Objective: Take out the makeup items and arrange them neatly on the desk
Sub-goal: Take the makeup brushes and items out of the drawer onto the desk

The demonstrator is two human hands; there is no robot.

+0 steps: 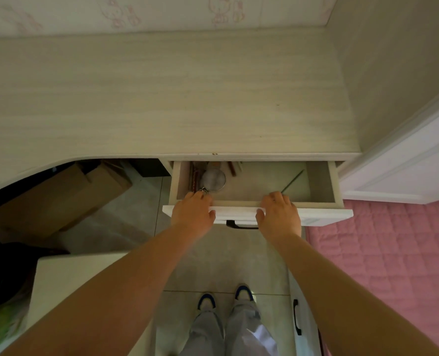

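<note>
The head view is looking down on a pale wood-grain surface [162,98] with a drawer [321,209] standing pulled out beneath its front edge. The left hand [191,217] is resting on the drawer's front rim, its fingers [200,197] curling over the edge into the drawer, so whether they are pinching anything cannot be told. The right hand [279,214] is sitting on the same rim, fingers bent over it with the thumb apart, and their tips are hidden too. A dark handle [241,225] is showing between the two wrists, partly covered. Inside, in the back left corner, a round silvery compact [213,179] is lying beside a reddish patterned strip [194,177], with small stick-like items [232,167] half tucked under the surface edge and hard to make out. A thin green stick [293,180] is lying slantwise to the right.
</note>
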